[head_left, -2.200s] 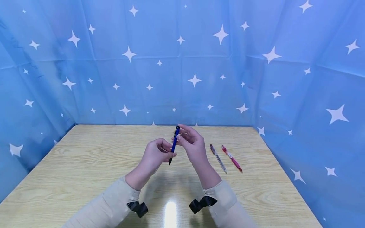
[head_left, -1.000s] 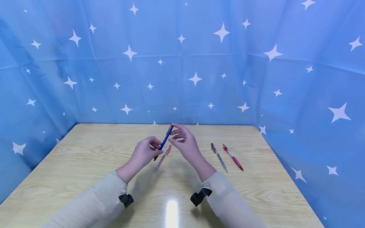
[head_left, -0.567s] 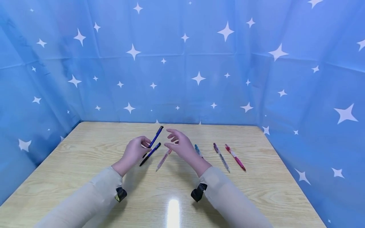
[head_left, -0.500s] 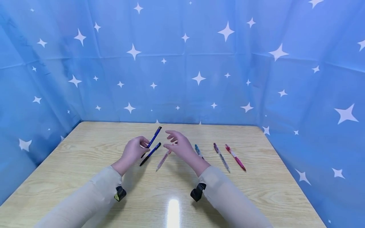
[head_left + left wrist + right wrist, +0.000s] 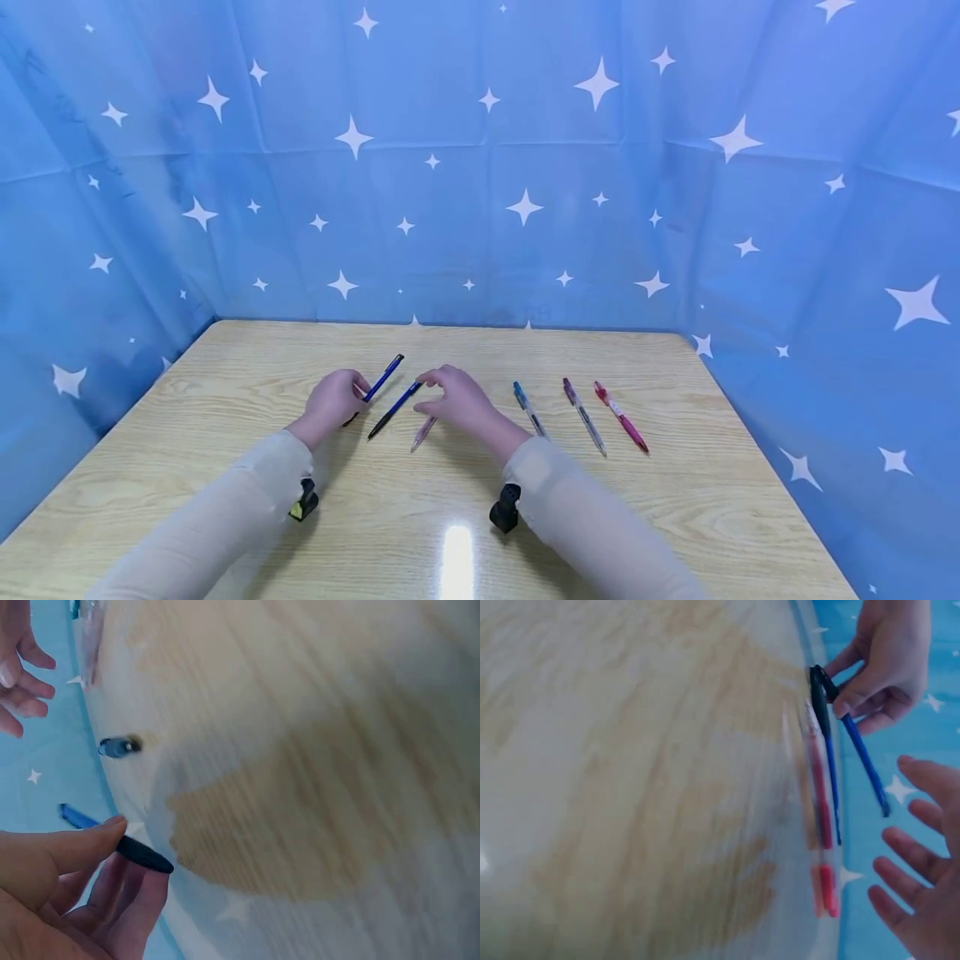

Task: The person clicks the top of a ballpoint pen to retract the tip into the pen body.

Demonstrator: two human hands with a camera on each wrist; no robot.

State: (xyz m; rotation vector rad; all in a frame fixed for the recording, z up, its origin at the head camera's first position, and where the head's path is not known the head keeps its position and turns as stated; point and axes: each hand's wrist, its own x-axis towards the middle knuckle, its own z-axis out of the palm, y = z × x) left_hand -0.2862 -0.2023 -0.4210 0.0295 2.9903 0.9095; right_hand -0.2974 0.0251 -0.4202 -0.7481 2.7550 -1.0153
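My left hand [image 5: 332, 400] pinches a blue pen [image 5: 386, 374] by its dark lower part, thumb against fingers. In the left wrist view this pen's dark end [image 5: 146, 855] points toward the tabletop; whether it touches is hard to tell. A second blue-and-black pen [image 5: 393, 412] lies on the table between my hands. My right hand [image 5: 461, 402] hovers near that pen's upper end and holds nothing. Its fingers are spread and relaxed in the right wrist view. Below it lies a pale pink pen [image 5: 423, 432], its upper part hidden by the hand.
Right of my right hand, a teal-topped pen [image 5: 528, 408], a clear pen with a dark purple top [image 5: 583, 415] and a red pen [image 5: 621, 417] lie slanted in a row. A starry blue curtain [image 5: 480, 208] stands behind the wooden table [image 5: 712, 500].
My right hand has let go of the blue pen. My left hand has carried it leftward and lowered it. The second blue, pink and teal pens have come into sight; my right hand followed leftward.
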